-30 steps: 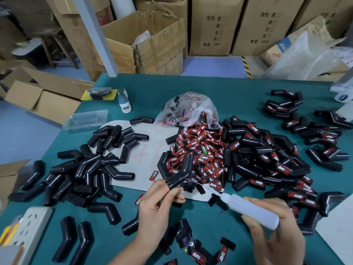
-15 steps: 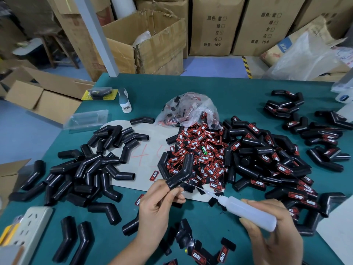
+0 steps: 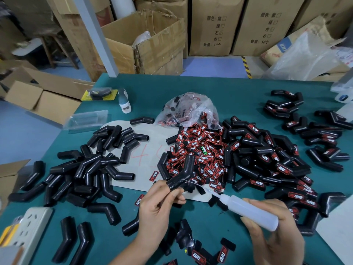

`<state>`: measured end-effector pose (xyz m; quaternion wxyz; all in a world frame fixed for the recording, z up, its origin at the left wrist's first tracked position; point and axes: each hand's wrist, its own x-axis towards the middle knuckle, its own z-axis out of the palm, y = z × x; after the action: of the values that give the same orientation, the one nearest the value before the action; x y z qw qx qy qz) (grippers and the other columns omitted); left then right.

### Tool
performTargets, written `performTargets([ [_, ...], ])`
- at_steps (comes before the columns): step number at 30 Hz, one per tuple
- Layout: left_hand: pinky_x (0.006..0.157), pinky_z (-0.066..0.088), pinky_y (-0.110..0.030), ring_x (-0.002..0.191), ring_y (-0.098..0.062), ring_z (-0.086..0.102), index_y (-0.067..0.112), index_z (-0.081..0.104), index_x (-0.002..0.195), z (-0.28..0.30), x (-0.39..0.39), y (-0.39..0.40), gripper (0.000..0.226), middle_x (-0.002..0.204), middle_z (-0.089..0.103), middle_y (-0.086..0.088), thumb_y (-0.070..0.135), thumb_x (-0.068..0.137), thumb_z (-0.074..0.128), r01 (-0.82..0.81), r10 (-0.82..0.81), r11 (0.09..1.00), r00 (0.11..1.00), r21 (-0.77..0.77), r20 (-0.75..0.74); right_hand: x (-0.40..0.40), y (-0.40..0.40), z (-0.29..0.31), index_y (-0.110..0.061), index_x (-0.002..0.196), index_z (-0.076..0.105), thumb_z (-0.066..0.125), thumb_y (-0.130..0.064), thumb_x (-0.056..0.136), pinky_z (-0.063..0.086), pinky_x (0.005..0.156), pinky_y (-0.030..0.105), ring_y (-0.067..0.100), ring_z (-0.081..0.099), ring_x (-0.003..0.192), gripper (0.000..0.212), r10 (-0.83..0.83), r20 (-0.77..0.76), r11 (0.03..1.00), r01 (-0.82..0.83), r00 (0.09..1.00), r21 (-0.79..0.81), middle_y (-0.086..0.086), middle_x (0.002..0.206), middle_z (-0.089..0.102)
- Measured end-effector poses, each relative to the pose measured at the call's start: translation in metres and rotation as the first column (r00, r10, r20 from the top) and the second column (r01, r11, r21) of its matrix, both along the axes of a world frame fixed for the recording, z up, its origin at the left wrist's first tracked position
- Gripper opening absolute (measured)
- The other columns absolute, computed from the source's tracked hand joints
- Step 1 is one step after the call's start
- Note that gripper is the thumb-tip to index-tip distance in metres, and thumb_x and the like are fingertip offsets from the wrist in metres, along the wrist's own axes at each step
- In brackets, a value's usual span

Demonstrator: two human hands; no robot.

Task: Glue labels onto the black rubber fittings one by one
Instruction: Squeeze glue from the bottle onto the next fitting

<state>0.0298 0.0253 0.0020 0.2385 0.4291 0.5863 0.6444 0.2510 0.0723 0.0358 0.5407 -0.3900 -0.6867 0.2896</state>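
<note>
My left hand [image 3: 158, 203] pinches one bent black rubber fitting [image 3: 183, 175] by its lower end, raised just above the counter [image 3: 238, 96]. My right hand [image 3: 273, 226] is wrapped around a translucent glue bottle [image 3: 252, 211], whose thin nozzle reaches leftward to touch the fitting near my left fingertips. Beyond both hands lies the heap of red-and-black labels [image 3: 200, 152]; left of my left hand, unlabelled fittings [image 3: 86, 173]; beyond my right hand, labelled fittings [image 3: 267, 161].

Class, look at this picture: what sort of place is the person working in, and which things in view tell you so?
Probably a small factory or warehouse packing room: stacked printed cartons behind a green worktable, heaps of black rubber fittings, and a pile of red labels.
</note>
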Motion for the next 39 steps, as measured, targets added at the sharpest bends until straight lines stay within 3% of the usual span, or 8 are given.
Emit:
performTargets([
  [3,0.071,0.061,-0.027,0.072,-0.023,0.072,0.023,0.079,0.087,0.0004,-0.0011,0.0001,0.031,0.084,0.065,0.005,0.045,0.103,0.064,-0.003,0.003,1.0,1.0,-0.004,-0.004,-0.0001,0.0006,-0.0006,-0.021,0.111,0.062,0.063,-0.041,0.1,0.051,0.081,0.024,0.01,0.067,0.096,0.023,-0.008,0.004,1.0,0.008,1.0,0.001,0.002,0.105,0.072],
  [8,0.072,0.061,-0.028,0.072,-0.025,0.072,0.026,0.08,0.087,0.0004,-0.0021,-0.0006,0.03,0.083,0.065,0.002,0.047,0.102,0.064,-0.015,0.015,1.0,1.0,-0.014,0.001,0.0002,0.0007,0.0005,-0.021,0.111,0.062,0.063,-0.042,0.1,0.051,0.083,0.022,0.01,0.067,0.096,0.024,-0.002,-0.004,1.0,0.002,1.0,-0.005,-0.016,0.111,0.071],
  [19,0.072,0.061,-0.025,0.071,-0.022,0.072,0.027,0.081,0.085,0.0047,-0.0021,-0.0011,0.03,0.082,0.067,0.004,0.047,0.101,0.065,-0.028,0.028,1.0,1.0,-0.011,-0.009,-0.0002,0.0002,0.0022,-0.022,0.11,0.062,0.064,-0.045,0.099,0.051,0.082,0.022,0.012,0.068,0.095,0.025,-0.021,-0.002,1.0,0.021,1.0,-0.014,-0.012,0.109,0.072],
  [26,0.073,0.059,-0.021,0.069,-0.02,0.073,0.017,0.078,0.084,0.0004,-0.0022,-0.0005,0.021,0.083,0.065,0.003,0.023,0.099,0.064,-0.007,0.007,1.0,1.0,0.002,0.007,-0.0003,-0.001,0.001,-0.021,0.11,0.062,0.063,-0.045,0.1,0.051,0.08,0.024,0.011,0.067,0.096,0.026,0.001,-0.014,1.0,-0.001,1.0,-0.031,-0.014,0.109,0.071],
  [32,0.072,0.061,-0.028,0.072,-0.024,0.072,0.022,0.08,0.086,0.0007,-0.0026,-0.0006,0.032,0.084,0.067,0.003,0.044,0.103,0.064,-0.012,0.012,1.0,1.0,-0.005,-0.008,-0.0018,-0.0011,0.0039,-0.021,0.111,0.061,0.062,-0.045,0.101,0.05,0.082,0.018,0.007,0.066,0.095,0.027,0.02,-0.01,0.999,-0.02,1.0,-0.027,-0.015,0.109,0.07],
  [39,0.072,0.062,-0.028,0.073,-0.023,0.073,0.025,0.08,0.089,0.0008,-0.0025,-0.0016,0.031,0.084,0.067,0.004,0.046,0.103,0.064,-0.003,0.003,1.0,1.0,-0.008,-0.003,-0.003,-0.0019,0.0022,-0.02,0.109,0.062,0.063,-0.044,0.1,0.052,0.079,0.022,0.009,0.066,0.097,0.026,0.008,-0.006,1.0,-0.008,1.0,-0.03,-0.017,0.109,0.07],
])
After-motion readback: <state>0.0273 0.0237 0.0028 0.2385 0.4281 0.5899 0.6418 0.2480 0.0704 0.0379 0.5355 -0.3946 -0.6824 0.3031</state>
